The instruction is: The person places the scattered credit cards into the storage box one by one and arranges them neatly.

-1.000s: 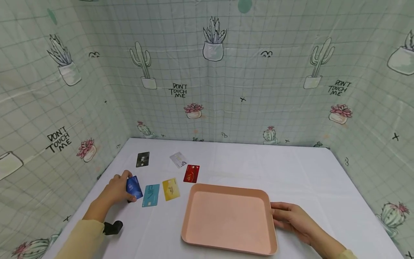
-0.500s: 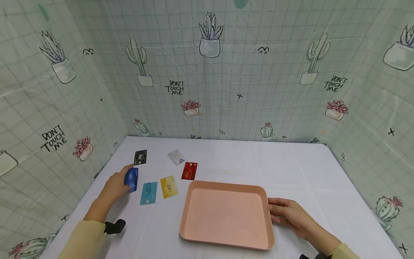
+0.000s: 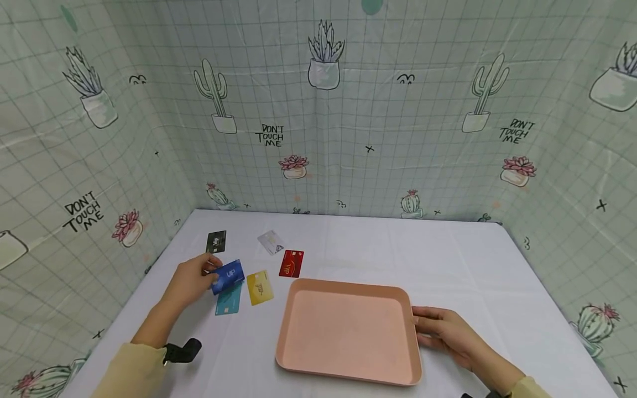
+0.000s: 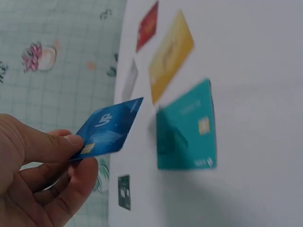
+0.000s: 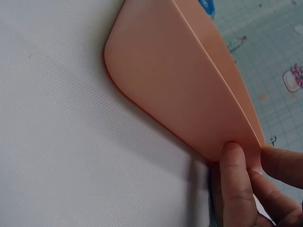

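My left hand [image 3: 190, 281] pinches a blue VIP card [image 3: 230, 276] by one end, between thumb and fingers. The card is raised and tilted over a teal card [image 3: 228, 304], hiding part of it in the head view. In the left wrist view, the blue card [image 4: 110, 127] hangs clear of the teal card [image 4: 187, 130], which lies flat. My right hand [image 3: 450, 334] rests with extended fingers against the right side of a pink tray [image 3: 348, 331]. Seen from the right wrist, the fingertips touch the tray's outer wall [image 5: 161, 71] near its rim.
A yellow card [image 3: 260, 287] lies beside the teal one, left of the tray. Farther back are a red VIP card [image 3: 291, 263], a silver card [image 3: 271, 242] and a black VIP card [image 3: 216, 241]. A patterned cloth [image 3: 368, 110] stands behind the white table [image 3: 423, 249].
The blue card has been lifted from the left edge and carried right, over the teal card, by my left hand. My right hand stays at the tray's side, and the tray keeps its place.
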`<move>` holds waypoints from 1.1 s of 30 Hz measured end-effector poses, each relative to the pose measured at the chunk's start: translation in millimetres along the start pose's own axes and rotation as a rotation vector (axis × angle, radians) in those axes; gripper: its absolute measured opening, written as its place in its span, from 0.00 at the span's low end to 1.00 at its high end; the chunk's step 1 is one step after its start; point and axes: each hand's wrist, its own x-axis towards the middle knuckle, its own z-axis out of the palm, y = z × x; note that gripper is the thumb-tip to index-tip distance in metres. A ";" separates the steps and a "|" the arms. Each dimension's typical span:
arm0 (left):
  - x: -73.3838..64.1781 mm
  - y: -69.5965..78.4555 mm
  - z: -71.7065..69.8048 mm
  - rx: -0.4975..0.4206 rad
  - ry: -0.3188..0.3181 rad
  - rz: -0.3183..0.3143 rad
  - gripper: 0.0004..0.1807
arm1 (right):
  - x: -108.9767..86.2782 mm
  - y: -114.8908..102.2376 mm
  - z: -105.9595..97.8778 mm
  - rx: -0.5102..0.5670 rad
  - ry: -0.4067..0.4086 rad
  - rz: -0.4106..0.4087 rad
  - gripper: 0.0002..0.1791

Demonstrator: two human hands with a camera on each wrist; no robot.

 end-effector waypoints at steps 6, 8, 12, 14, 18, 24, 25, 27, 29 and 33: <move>-1.5 21.0 0.7 -0.133 -0.068 -0.026 0.15 | 0.2 -0.6 0.5 -0.002 0.010 0.007 0.39; -2.6 26.1 1.0 -0.162 -0.081 -0.028 0.15 | 0.3 -0.8 0.6 0.001 0.011 0.008 0.39; -4.9 33.5 1.0 -0.195 -0.118 -0.023 0.14 | 0.1 -0.8 0.2 0.003 0.001 0.007 0.39; -5.7 35.6 0.6 -0.203 -0.141 -0.013 0.13 | 0.0 -0.7 0.1 0.005 -0.002 0.006 0.39; -7.8 38.1 0.4 -0.218 -0.173 -0.004 0.12 | 0.5 -0.1 -0.2 0.007 -0.004 0.005 0.39; -7.8 39.6 5.0 -0.232 -0.167 -0.021 0.13 | -0.5 1.0 -1.1 0.000 0.002 0.012 0.39; -7.7 40.2 5.3 -0.238 -0.167 -0.027 0.13 | -0.6 1.1 -0.6 -0.001 0.004 0.012 0.39; -8.3 42.4 4.8 -0.253 -0.171 -0.035 0.13 | -0.1 1.0 -0.2 -0.001 0.008 0.008 0.39; -8.8 44.5 4.0 -0.269 -0.179 -0.032 0.14 | 0.6 0.9 0.1 -0.001 0.012 0.005 0.39; -9.3 47.4 4.0 -0.287 -0.199 -0.014 0.14 | 1.0 1.0 0.4 -0.001 0.012 0.008 0.39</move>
